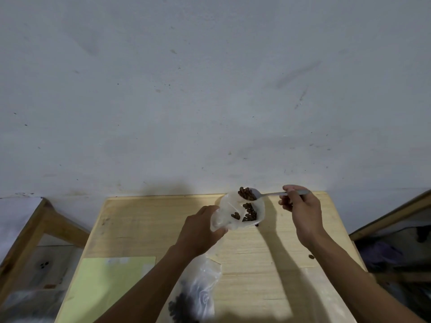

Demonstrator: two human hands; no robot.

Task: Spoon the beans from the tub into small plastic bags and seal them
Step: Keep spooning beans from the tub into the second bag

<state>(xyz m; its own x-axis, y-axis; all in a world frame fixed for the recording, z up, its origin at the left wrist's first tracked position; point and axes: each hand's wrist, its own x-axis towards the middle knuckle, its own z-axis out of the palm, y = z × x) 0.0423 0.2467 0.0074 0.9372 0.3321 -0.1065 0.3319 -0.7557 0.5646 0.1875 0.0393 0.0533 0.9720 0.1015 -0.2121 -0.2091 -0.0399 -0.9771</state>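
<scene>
My left hand [200,227] holds a small clear plastic bag [229,212] by its left side, above the far part of the wooden table [256,252]. Dark brown beans [250,213] lie inside the bag. My right hand [300,206] grips the handle of a metal spoon [270,194]. The spoon's bowl, heaped with beans [246,194], sits at the bag's upper opening. No tub is in view.
A crumpled clear bag holding beans [193,297] lies under my left forearm near the front edge. A pale yellow sheet [112,283] covers the table's front left. One loose bean [310,256] lies at the right. Wooden frames stand on both sides; a grey wall is behind.
</scene>
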